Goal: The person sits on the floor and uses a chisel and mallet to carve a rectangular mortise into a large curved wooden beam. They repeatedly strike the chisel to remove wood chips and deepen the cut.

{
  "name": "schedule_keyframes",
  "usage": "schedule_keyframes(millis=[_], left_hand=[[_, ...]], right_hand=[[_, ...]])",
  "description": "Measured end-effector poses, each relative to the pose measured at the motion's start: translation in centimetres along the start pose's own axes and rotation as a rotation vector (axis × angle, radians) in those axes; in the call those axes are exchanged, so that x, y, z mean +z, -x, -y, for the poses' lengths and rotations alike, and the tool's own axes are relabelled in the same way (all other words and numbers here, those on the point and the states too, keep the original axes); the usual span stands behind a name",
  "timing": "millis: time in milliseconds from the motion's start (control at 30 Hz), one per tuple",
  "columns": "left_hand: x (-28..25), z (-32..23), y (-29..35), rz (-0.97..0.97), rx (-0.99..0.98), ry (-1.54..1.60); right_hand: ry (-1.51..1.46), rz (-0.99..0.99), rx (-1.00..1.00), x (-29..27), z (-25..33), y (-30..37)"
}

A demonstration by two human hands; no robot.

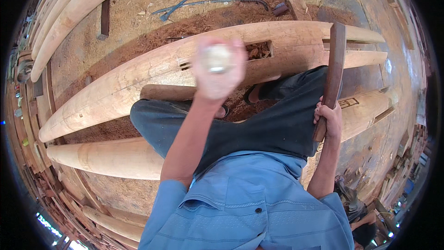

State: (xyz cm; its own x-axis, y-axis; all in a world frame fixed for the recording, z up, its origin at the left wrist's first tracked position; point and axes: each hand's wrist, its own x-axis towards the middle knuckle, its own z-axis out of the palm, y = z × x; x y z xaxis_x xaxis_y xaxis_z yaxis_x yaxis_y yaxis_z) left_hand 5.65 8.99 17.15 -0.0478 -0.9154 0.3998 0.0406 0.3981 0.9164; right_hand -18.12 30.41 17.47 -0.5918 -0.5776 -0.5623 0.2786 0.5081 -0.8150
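My left hand (216, 83), smeared by motion, is raised over the long pale log (120, 76) in front of me. Its fingers close round a tool whose round pale end (216, 56) points up at the camera; the tool's lower part is hidden. A rectangular mortise (260, 51) full of wood chips is cut into the log to the right of that hand, and a smaller slot (185, 65) lies to its left. In my right hand (329, 115) is a dark squared wooden bar (336, 60), gripped near its lower end and held upright beside my knee.
A second pale log (106, 157) lies beneath me. Beyond the front log are a wooden-handled adze or axe (182, 3) and a long bent metal bar (231, 0). More shaped logs (74, 18) lie at upper left. Another person (356, 213) is at lower right.
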Motion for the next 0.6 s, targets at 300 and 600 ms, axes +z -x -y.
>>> schedule_keyframes(millis=[300,600], left_hand=[[12.2,5.3,2.4,0.491,0.323,-0.072],[17.8,10.3,2.1,0.579,0.191,-0.215]], right_hand=[[-0.142,-0.018,0.041,-1.3,-2.6,0.2],[-0.187,-0.013,0.157,-1.7,-2.4,-3.0]])
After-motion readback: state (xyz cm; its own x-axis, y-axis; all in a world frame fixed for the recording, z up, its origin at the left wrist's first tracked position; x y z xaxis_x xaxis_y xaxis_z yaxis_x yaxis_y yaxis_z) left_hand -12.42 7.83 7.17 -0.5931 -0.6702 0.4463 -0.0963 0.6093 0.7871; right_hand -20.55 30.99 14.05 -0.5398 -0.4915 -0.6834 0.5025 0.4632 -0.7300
